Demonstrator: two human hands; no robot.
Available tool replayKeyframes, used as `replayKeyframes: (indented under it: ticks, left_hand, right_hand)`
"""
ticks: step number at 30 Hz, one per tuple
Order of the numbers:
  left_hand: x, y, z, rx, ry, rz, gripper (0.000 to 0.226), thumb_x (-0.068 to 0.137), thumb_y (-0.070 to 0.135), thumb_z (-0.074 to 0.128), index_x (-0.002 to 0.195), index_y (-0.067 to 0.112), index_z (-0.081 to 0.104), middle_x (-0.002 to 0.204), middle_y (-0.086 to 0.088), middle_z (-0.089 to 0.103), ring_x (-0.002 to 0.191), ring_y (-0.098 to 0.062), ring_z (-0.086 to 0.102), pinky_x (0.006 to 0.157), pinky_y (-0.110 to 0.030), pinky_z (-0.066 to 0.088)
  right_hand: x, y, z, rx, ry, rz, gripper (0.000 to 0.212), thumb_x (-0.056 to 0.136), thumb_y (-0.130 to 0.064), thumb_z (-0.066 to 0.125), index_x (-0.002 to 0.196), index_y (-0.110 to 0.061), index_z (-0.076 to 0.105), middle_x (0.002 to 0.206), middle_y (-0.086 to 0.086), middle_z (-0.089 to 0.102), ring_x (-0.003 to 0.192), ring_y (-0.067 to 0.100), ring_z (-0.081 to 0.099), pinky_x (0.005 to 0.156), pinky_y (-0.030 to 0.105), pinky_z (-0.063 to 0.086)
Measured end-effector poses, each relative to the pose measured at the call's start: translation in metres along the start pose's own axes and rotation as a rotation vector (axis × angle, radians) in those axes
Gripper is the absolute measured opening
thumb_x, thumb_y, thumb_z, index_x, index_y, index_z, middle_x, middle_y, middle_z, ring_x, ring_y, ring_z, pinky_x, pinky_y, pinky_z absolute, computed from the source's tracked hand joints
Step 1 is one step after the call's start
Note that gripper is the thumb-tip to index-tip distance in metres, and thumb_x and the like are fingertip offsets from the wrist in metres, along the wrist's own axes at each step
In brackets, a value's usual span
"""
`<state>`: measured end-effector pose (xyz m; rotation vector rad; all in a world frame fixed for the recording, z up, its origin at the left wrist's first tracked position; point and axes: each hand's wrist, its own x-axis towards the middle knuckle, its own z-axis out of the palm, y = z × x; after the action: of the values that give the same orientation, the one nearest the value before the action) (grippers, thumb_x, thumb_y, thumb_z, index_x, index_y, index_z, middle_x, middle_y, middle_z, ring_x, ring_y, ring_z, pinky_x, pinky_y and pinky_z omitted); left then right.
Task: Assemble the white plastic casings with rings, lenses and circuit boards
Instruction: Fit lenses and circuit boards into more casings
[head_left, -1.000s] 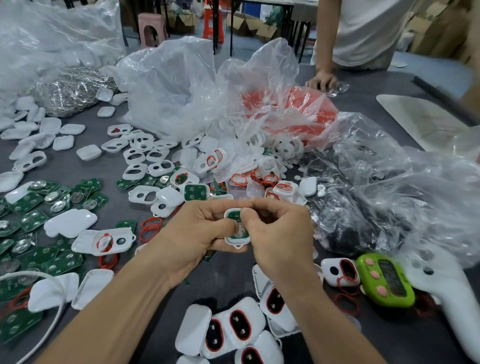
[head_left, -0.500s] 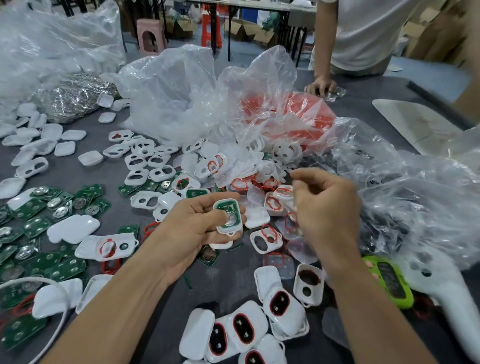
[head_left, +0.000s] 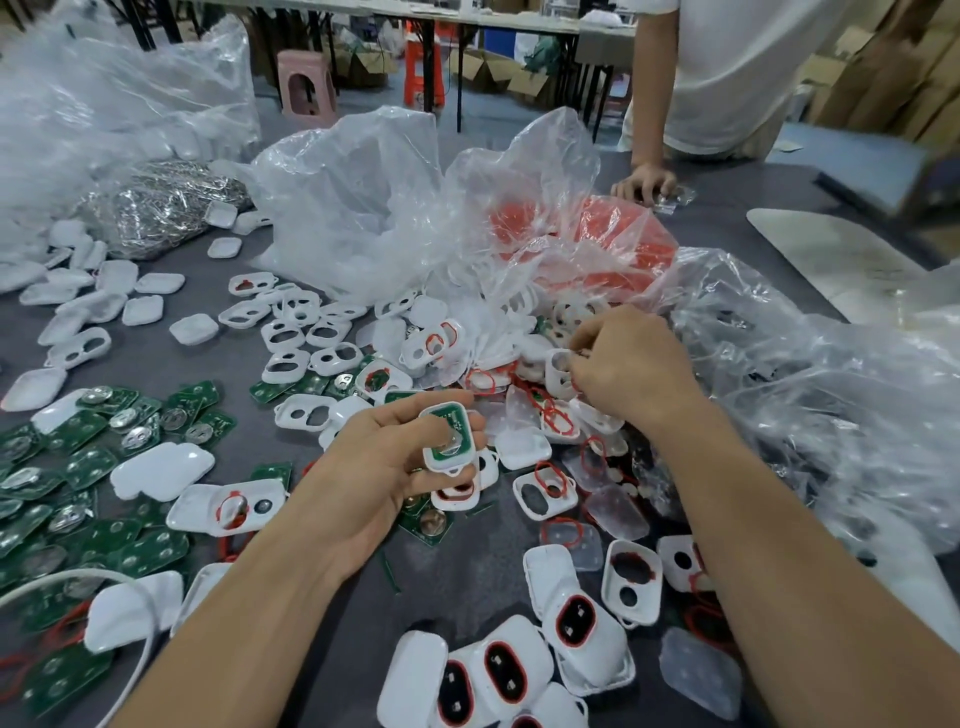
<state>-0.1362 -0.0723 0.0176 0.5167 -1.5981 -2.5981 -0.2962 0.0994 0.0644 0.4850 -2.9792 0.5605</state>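
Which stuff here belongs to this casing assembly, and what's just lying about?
Job: white plastic casing with green circuit board, held by the left hand; thin red rings; clear plastic lenses; loose green circuit boards.
Lying about: pink plastic stool; brown cardboard boxes.

Left hand (head_left: 384, 467) holds a casing (head_left: 435, 461) with a green board (head_left: 445, 418) sitting in it, well in front of the red bag (head_left: 613, 244). Right hand (head_left: 628, 364) is down in the casing pile (head_left: 498, 338) just in front of that bag, fingers curled on a second casing (head_left: 558, 366). Spare boards (head_left: 83, 457) lie way left of the bag, and the ringed casings (head_left: 504, 670) are farthest from it.
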Motion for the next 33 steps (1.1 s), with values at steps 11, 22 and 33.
replayKeyframes:
  ticks: [11, 22, 33]
  left_hand:
    - [-0.002, -0.002, 0.004, 0.047, 0.003, -0.006, 0.028, 0.090, -0.012, 0.061, 0.106, 0.006, 0.076, 0.105, -0.023, 0.076, 0.090, -0.030, 0.077, 0.061, -0.031, 0.061]
    - [0.002, -0.002, 0.003, 0.020, 0.045, 0.010, 0.027, 0.086, -0.010, 0.061, 0.106, 0.003, 0.074, 0.103, -0.024, 0.076, 0.086, -0.031, 0.077, 0.058, -0.033, 0.063]
    - [-0.001, -0.003, 0.008, 0.060, 0.024, -0.008, 0.026, 0.092, -0.008, 0.061, 0.108, 0.006, 0.075, 0.104, -0.021, 0.077, 0.089, -0.027, 0.076, 0.060, -0.029, 0.061]
  right_hand:
    - [0.003, 0.045, -0.046, 0.140, 0.270, 0.162, 0.032, 0.090, 0.001, 0.062, 0.110, -0.018, 0.079, 0.113, 0.008, 0.076, 0.102, 0.027, 0.070, 0.100, 0.035, 0.052]
    - [-0.005, 0.037, -0.006, -0.288, -0.206, -0.059, 0.044, 0.087, -0.014, 0.069, 0.123, -0.038, 0.069, 0.127, -0.009, 0.069, 0.119, 0.019, 0.061, 0.117, 0.043, 0.034]
    - [-0.053, 0.032, -0.004, 1.210, 0.017, 0.210, 0.025, 0.094, 0.001, 0.065, 0.081, -0.017, 0.078, 0.073, 0.007, 0.075, 0.051, 0.017, 0.064, 0.049, 0.027, 0.051]
